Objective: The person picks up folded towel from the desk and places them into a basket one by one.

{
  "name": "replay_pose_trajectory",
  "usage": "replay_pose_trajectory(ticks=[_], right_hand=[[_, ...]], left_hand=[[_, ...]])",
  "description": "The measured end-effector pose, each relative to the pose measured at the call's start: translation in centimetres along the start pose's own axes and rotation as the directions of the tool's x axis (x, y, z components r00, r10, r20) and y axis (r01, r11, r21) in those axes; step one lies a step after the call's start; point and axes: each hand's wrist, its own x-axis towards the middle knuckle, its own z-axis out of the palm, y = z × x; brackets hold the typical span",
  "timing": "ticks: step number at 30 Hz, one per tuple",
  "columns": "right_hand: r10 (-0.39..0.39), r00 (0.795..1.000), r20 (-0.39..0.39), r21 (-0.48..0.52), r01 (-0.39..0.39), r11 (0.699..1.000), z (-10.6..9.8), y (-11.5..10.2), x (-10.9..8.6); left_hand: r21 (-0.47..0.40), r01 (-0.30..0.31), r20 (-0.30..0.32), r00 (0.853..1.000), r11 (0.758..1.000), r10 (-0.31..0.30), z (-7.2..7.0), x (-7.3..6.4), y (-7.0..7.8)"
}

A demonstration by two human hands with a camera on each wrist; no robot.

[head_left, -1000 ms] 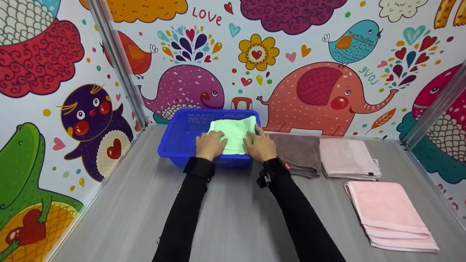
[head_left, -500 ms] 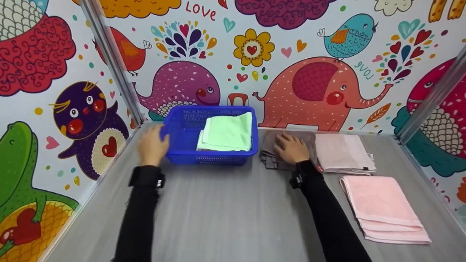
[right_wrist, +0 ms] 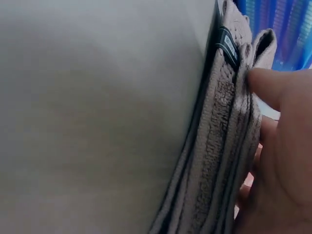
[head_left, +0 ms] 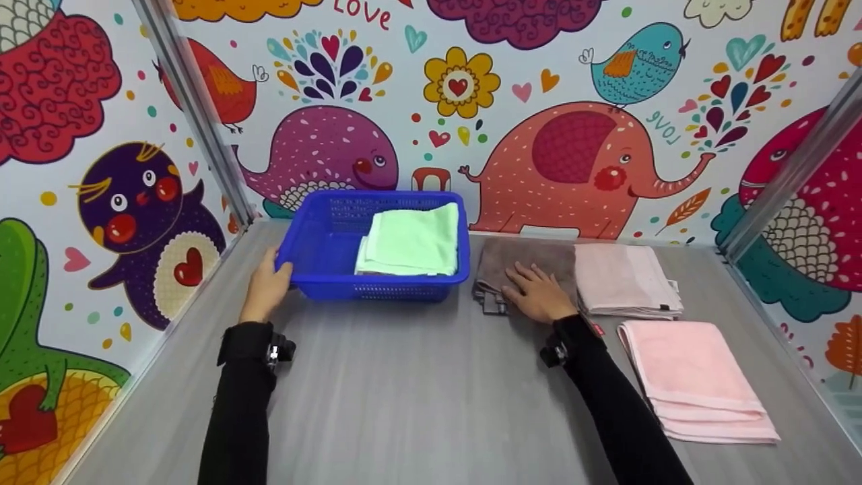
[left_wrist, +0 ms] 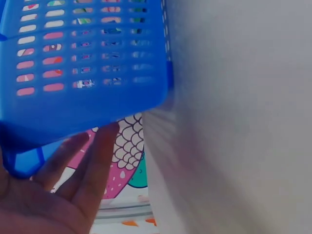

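Fingers spread wide and pinching nothing, my right grip (head_left: pixel 539 295) rests on the brown towel (head_left: pixel 518 250), which lies folded on the table (head_left: pixel 417 391). My left grip (head_left: pixel 266 286) is at the near left corner of the blue basket (head_left: pixel 323 277); I cannot tell whether it pinches the rim. Between my two grips, in the end of the basket away from the left one, sits a folded green towel (head_left: pixel 414 241). A pale towel (head_left: pixel 623 279) lies to the right of my right grip, and a pink towel (head_left: pixel 697 374) farther right and closer to me.

If I caught only the top folds, I judge the brown towel could fall open, since its layers look loose beside my thumb. A tug from my left grip might swing the basket into it, as the two lie near each other.

From the head, my right grip hides part of those folds; the right wrist view shows them edge-on, with a dark label (right_wrist: pixel 227 45). Only the left wrist view shows my fingers reaching long outside the basket.
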Motion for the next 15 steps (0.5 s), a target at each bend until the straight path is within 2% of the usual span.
replay_pose_trajectory(ticks=[4,8,15], right_hand=[[0.009,1.000,-0.008,0.044,-0.008,0.999,0.3,-0.3,-1.4],[-0.011,1.000,-0.018,0.033,0.011,0.999,1.1,-0.9,-3.4],[-0.069,0.997,-0.044,-0.009,0.069,0.998,2.5,-3.1,-8.6]], left_hand=[[-0.024,-0.005,-0.004,1.000,1.000,0.005,0.1,-0.2,0.1],[-0.046,-0.011,-0.003,1.000,0.999,0.011,0.5,-0.4,0.1],[-0.062,-0.029,0.017,0.999,0.998,0.030,1.1,-0.7,0.3]])
